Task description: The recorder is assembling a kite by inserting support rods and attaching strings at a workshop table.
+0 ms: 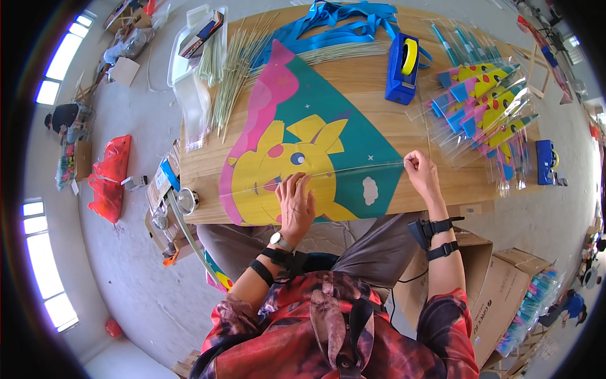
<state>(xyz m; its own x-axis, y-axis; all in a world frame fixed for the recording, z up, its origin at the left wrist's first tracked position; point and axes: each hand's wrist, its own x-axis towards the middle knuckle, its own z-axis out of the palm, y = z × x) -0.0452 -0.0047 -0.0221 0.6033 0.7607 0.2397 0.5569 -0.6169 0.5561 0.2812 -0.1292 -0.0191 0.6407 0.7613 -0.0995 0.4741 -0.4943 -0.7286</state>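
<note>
The left hand (295, 205) lies palm down on a triangular kite sheet (315, 140), fingers loosely spread and slightly bent, their tips on a thin pale strip (353, 169) that crosses the sheet from side to side. The right hand (421, 172) has thumb and fingertips pressed together, pinching the sheet's right-hand corner where the strip ends; whether the strip is gripped too, I cannot tell. The left forearm slants up and inward, with a watch (278, 239) at the wrist and black straps behind it; the right forearm rises almost straight, its hand bent inward above a black strapped device (424, 232). The sheet, showing a yellow cartoon character on teal and pink, lies along the near edge of the wooden table (413, 140). Beyond it are thin sticks (237, 71), blue ribbon (328, 31) and a blue tape dispenser (399, 83) with a yellow roll. Clear-wrapped kites (486, 104) are heaped at the right. At the far left, a dark small carton (203, 35) bears red and white printing too small to read. Below the table, at right, a cardboard box (505, 300) carries dark printed lettering on its side.
</note>
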